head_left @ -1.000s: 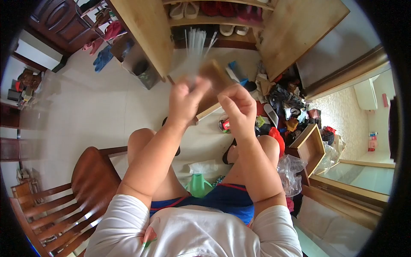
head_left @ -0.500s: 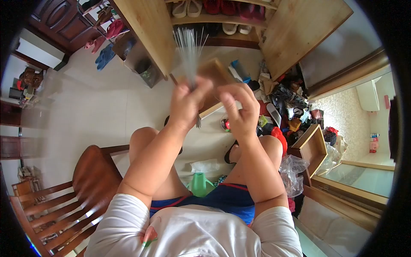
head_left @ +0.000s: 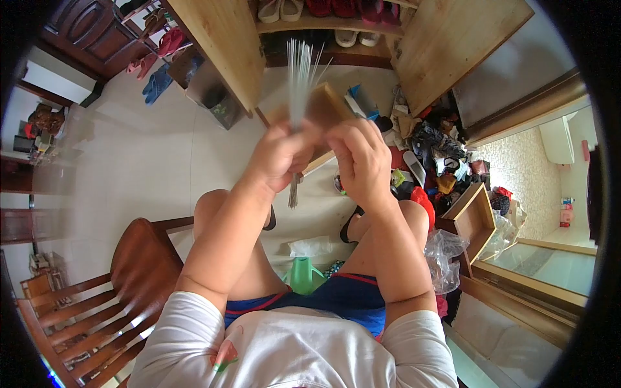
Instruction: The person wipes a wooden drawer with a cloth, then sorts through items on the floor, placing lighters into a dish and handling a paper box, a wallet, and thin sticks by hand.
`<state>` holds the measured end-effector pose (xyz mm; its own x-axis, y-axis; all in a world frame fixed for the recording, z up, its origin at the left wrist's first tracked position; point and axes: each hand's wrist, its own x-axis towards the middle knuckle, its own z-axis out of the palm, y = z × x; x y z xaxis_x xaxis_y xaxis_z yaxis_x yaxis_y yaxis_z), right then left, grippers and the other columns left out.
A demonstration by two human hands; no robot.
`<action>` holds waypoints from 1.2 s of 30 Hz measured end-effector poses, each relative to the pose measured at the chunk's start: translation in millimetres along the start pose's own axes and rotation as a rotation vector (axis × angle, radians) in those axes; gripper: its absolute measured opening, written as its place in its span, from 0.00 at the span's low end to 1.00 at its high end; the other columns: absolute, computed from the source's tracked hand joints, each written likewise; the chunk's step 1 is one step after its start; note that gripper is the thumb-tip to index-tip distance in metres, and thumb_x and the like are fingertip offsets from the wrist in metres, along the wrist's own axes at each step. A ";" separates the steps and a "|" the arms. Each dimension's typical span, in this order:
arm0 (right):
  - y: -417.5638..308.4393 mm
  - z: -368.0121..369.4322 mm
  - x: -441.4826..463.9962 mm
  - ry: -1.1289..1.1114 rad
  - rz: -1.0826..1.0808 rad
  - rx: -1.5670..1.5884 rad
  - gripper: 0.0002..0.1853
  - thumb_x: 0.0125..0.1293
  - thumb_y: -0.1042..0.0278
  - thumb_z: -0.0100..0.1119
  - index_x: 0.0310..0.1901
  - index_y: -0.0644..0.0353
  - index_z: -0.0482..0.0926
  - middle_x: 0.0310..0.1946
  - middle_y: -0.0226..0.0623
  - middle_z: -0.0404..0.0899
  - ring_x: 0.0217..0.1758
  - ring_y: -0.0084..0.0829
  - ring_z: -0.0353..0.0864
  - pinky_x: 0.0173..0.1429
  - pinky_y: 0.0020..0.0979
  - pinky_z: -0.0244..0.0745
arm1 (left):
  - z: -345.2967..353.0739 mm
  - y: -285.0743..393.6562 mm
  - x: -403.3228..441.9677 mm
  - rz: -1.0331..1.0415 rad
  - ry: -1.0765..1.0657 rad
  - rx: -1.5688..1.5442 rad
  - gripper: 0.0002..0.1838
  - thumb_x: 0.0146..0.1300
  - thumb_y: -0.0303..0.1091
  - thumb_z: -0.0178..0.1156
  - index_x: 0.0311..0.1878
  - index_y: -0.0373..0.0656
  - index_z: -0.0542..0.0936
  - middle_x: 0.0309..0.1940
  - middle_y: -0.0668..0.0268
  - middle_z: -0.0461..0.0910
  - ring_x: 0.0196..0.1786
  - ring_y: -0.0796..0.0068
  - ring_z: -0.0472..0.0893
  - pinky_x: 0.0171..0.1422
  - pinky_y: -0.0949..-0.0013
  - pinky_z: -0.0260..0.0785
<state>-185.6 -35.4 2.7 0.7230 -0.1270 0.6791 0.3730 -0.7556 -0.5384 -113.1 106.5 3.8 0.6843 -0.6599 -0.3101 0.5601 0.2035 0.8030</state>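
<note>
My left hand (head_left: 279, 157) is closed around a bundle of thin, pale wires (head_left: 298, 74). The strands fan out above the fist, and their lower ends poke out beneath it. Close by on the right, my right hand (head_left: 359, 157) has its fingers curled and thumb pressed in. Whatever sits between those fingertips, if anything, is too small to make out. The fingertips near the bundle are blurred. Behind both hands a wooden drawer (head_left: 333, 100) lies on the floor.
Ahead stands an open wooden cabinet (head_left: 330, 27) with shoes on its shelves. A heap of mixed belongings (head_left: 446, 149), a second drawer (head_left: 475, 223) and a clear plastic bag (head_left: 445, 258) lie to the right. A wooden chair (head_left: 145, 265) is at left; a green plastic container (head_left: 301, 275) sits between my legs.
The right hand's fingers, spread apart before, have curled together. The wire bundle has shifted slightly right and stands more upright. My left hand has stayed closed on it.
</note>
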 end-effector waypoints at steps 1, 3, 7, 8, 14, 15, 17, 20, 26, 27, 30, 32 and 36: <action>0.5 2.7 -2.6 -0.004 0.062 0.064 0.04 0.55 0.73 0.60 0.30 0.61 0.75 0.27 0.36 0.73 0.31 0.39 0.72 0.34 0.32 0.69 | -0.7 0.2 -0.3 0.000 -0.023 -0.001 0.09 0.61 0.37 0.58 0.29 0.45 0.73 0.13 0.80 0.58 0.15 0.89 0.54 0.18 0.81 0.42; -0.1 4.3 -4.9 -0.027 0.178 0.172 0.04 0.56 0.74 0.59 0.31 0.61 0.75 0.27 0.36 0.73 0.31 0.38 0.73 0.34 0.31 0.69 | -2.1 -0.3 -0.4 0.008 -0.034 0.006 0.09 0.61 0.37 0.58 0.29 0.44 0.73 0.13 0.80 0.58 0.15 0.89 0.54 0.18 0.81 0.42; -0.8 4.5 -5.4 -0.049 0.348 0.372 0.03 0.58 0.75 0.59 0.33 0.62 0.75 0.26 0.34 0.73 0.33 0.30 0.75 0.35 0.26 0.70 | -6.0 -3.3 2.9 0.026 -0.061 -0.039 0.10 0.61 0.37 0.58 0.30 0.42 0.73 0.13 0.80 0.58 0.15 0.89 0.54 0.18 0.81 0.42; -0.5 4.8 -4.4 -0.042 0.376 0.429 0.03 0.58 0.75 0.59 0.34 0.63 0.75 0.26 0.33 0.72 0.34 0.28 0.75 0.36 0.25 0.70 | -7.7 -2.8 3.3 0.010 -0.096 -0.061 0.10 0.62 0.37 0.58 0.30 0.42 0.73 0.13 0.80 0.57 0.15 0.89 0.54 0.18 0.81 0.42; 9.2 10.5 -7.6 -0.019 0.514 0.903 0.03 0.59 0.76 0.59 0.34 0.64 0.76 0.34 0.33 0.73 0.38 0.23 0.74 0.38 0.22 0.71 | -14.4 -4.4 5.2 -0.096 -0.211 -0.183 0.09 0.63 0.37 0.56 0.31 0.43 0.73 0.12 0.80 0.55 0.14 0.89 0.53 0.17 0.81 0.42; 8.7 10.7 -8.1 -0.013 0.472 0.768 0.04 0.58 0.76 0.60 0.35 0.63 0.77 0.35 0.34 0.73 0.38 0.24 0.74 0.39 0.23 0.71 | -14.7 -5.0 5.7 -0.109 -0.188 -0.190 0.09 0.63 0.37 0.55 0.31 0.43 0.73 0.12 0.80 0.55 0.14 0.89 0.53 0.17 0.81 0.42; 7.5 11.7 -7.1 -0.002 0.381 0.499 0.07 0.55 0.77 0.62 0.36 0.61 0.78 0.38 0.35 0.74 0.40 0.27 0.74 0.40 0.26 0.71 | -14.1 -5.9 7.3 -0.109 -0.163 -0.220 0.08 0.64 0.36 0.55 0.31 0.44 0.73 0.12 0.80 0.55 0.14 0.89 0.53 0.16 0.81 0.42; 3.7 5.5 -2.5 0.098 0.098 0.127 0.12 0.49 0.77 0.64 0.38 0.59 0.79 0.39 0.35 0.74 0.40 0.33 0.74 0.42 0.31 0.70 | -10.8 -5.3 9.1 -0.098 -0.166 -0.246 0.08 0.64 0.36 0.54 0.30 0.46 0.72 0.12 0.80 0.55 0.14 0.89 0.53 0.16 0.81 0.42; 3.5 -0.2 0.9 0.079 -0.174 -0.090 0.11 0.43 0.71 0.67 0.32 0.54 0.82 0.27 0.26 0.77 0.34 0.32 0.74 0.40 0.32 0.69 | -12.8 -4.5 4.8 -0.134 -0.152 -0.182 0.06 0.64 0.35 0.53 0.31 0.48 0.72 0.13 0.80 0.55 0.14 0.89 0.53 0.17 0.82 0.42; 3.1 -1.8 1.5 0.068 -0.195 -0.108 0.11 0.43 0.71 0.67 0.32 0.54 0.82 0.26 0.27 0.77 0.33 0.32 0.74 0.40 0.32 0.69 | -12.0 -4.4 4.1 -0.131 -0.122 -0.159 0.06 0.64 0.35 0.54 0.31 0.47 0.72 0.13 0.80 0.55 0.14 0.89 0.53 0.17 0.82 0.41; 1.5 -1.4 0.0 0.028 -0.101 -0.061 0.08 0.47 0.71 0.66 0.31 0.56 0.81 0.26 0.28 0.77 0.31 0.31 0.74 0.38 0.31 0.69 | -7.9 -2.0 1.1 -0.077 -0.075 -0.069 0.05 0.63 0.35 0.55 0.32 0.47 0.73 0.14 0.80 0.59 0.15 0.89 0.55 0.17 0.81 0.43; -1.2 2.2 -4.4 0.029 0.177 0.192 0.05 0.51 0.71 0.65 0.30 0.59 0.81 0.25 0.29 0.77 0.29 0.28 0.74 0.37 0.30 0.69 | -3.4 -1.4 0.6 0.020 -0.037 0.037 0.06 0.63 0.34 0.56 0.31 0.46 0.74 0.15 0.79 0.62 0.16 0.89 0.58 0.18 0.81 0.46; -3.6 6.3 -4.7 0.068 0.905 1.031 0.08 0.61 0.68 0.58 0.28 0.61 0.77 0.22 0.28 0.75 0.24 0.22 0.72 0.33 0.26 0.69 | 0.1 -16.4 12.5 0.572 0.050 0.566 0.08 0.61 0.34 0.59 0.29 0.41 0.74 0.17 0.77 0.67 0.20 0.87 0.63 0.24 0.80 0.55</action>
<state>-186.7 -28.1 -1.8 0.9244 -0.3689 -0.0969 0.0720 0.4185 -0.9054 -113.8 94.9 -13.2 0.8212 -0.5285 0.2153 -0.1955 0.0940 0.9762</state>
